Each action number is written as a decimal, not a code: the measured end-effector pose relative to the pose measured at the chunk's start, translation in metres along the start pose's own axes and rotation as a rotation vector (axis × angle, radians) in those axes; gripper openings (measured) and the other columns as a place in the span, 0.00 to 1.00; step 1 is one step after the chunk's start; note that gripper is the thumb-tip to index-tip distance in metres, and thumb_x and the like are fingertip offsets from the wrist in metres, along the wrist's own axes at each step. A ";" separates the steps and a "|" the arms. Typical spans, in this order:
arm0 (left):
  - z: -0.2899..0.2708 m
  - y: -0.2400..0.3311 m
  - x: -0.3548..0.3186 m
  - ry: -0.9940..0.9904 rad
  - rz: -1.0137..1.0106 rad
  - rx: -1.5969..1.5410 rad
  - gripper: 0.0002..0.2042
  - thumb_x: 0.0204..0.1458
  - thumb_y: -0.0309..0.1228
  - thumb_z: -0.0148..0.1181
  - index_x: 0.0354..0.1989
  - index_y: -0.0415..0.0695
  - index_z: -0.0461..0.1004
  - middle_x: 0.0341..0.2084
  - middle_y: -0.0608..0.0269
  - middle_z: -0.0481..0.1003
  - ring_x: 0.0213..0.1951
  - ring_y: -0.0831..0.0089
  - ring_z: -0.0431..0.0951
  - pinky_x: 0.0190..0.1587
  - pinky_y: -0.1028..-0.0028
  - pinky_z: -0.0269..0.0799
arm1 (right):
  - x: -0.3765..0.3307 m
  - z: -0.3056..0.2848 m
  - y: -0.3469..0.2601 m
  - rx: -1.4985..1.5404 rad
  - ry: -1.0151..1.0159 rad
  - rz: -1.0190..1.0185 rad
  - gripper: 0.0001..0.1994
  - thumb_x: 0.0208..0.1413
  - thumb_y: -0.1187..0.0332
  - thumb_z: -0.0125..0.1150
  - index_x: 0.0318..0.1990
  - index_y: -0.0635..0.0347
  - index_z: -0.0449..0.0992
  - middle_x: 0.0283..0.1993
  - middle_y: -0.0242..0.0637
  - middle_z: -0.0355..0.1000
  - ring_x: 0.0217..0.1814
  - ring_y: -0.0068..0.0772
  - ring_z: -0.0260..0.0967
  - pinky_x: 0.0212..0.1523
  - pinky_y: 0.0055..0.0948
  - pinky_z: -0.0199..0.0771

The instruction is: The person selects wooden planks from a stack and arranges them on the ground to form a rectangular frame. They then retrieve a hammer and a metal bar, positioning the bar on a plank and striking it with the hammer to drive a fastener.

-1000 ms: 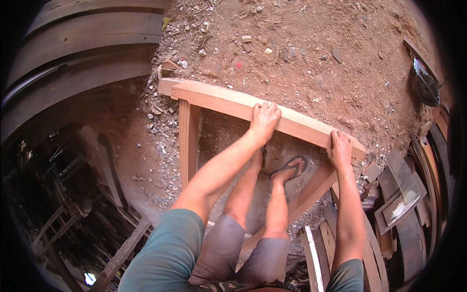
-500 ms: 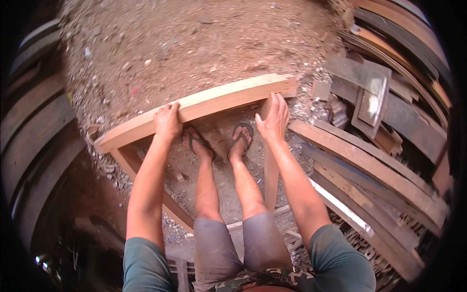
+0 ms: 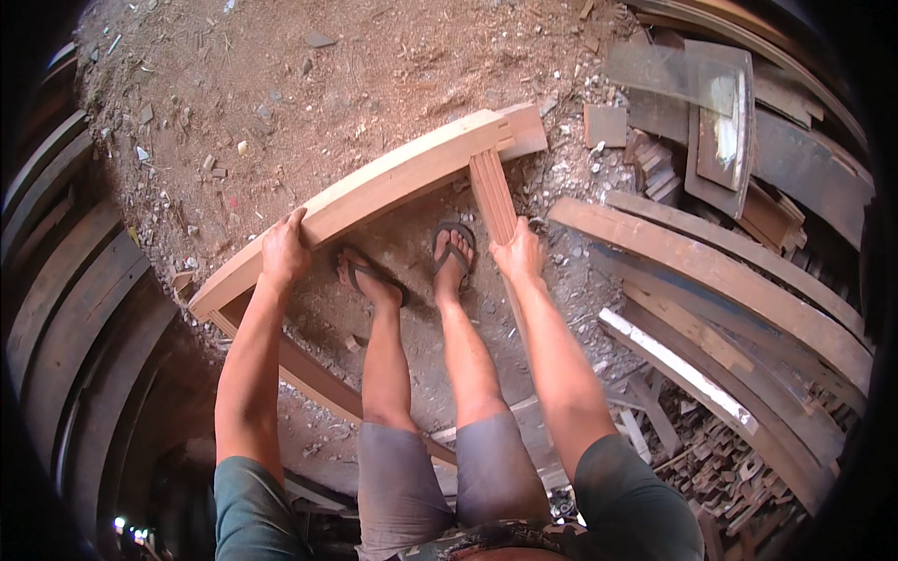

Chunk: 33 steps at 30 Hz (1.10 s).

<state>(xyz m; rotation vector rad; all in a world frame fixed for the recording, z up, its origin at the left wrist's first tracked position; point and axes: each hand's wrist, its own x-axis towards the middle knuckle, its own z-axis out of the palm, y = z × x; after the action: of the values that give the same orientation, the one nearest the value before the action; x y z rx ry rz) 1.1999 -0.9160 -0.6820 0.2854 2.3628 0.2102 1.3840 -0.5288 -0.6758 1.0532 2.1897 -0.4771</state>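
Observation:
A pale wooden frame stands around my legs, with a thick beam [image 3: 402,178] across its far side. My left hand [image 3: 284,251] is closed over that beam near its left end. From the beam's right part a grooved post [image 3: 493,198] runs back toward me, and my right hand [image 3: 520,254] is wrapped round it below the joint. The left post [image 3: 320,376] comes back from the beam's left end and passes partly behind my left arm and legs. Beyond the right joint, the beam's stepped end [image 3: 527,129] sticks out.
My sandalled feet [image 3: 454,248] stand on the dirt ground inside the frame. Long planks [image 3: 711,276] lie stacked at the right, below a glass-like panel [image 3: 725,122]. More boards [image 3: 70,309] line the left side. Wood offcuts [image 3: 720,467] are heaped at lower right.
My right hand has come off the beam's corner and down onto the right post. My left hand has shifted slightly left with the beam, whose right end now sits farther away and left.

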 end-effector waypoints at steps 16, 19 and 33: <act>0.000 -0.004 0.002 -0.175 -0.063 0.051 0.38 0.40 0.29 0.69 0.67 0.54 0.64 0.58 0.56 0.72 0.61 0.54 0.71 0.63 0.50 0.64 | -0.014 -0.029 0.001 0.098 -0.044 -0.121 0.46 0.43 0.58 0.77 0.68 0.64 0.57 0.63 0.60 0.66 0.67 0.58 0.63 0.66 0.47 0.64; -0.011 0.011 -0.001 -0.188 -0.065 0.032 0.43 0.38 0.32 0.73 0.68 0.54 0.62 0.62 0.57 0.69 0.65 0.55 0.67 0.66 0.44 0.58 | -0.028 -0.037 0.013 0.155 -0.065 -0.122 0.46 0.44 0.59 0.76 0.68 0.62 0.57 0.66 0.59 0.63 0.69 0.58 0.61 0.68 0.46 0.63; -0.018 0.034 -0.015 -0.063 -0.103 -0.044 0.42 0.33 0.31 0.75 0.64 0.51 0.64 0.59 0.57 0.69 0.63 0.55 0.68 0.65 0.43 0.59 | -0.083 -0.048 0.048 0.022 -0.080 -0.159 0.44 0.43 0.61 0.75 0.67 0.64 0.59 0.66 0.59 0.61 0.70 0.58 0.58 0.70 0.48 0.59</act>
<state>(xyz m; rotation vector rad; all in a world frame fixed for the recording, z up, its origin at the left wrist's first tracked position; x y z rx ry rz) 1.2028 -0.8881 -0.6514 0.1467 2.2998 0.2008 1.4415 -0.5183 -0.5857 0.8603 2.2111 -0.6051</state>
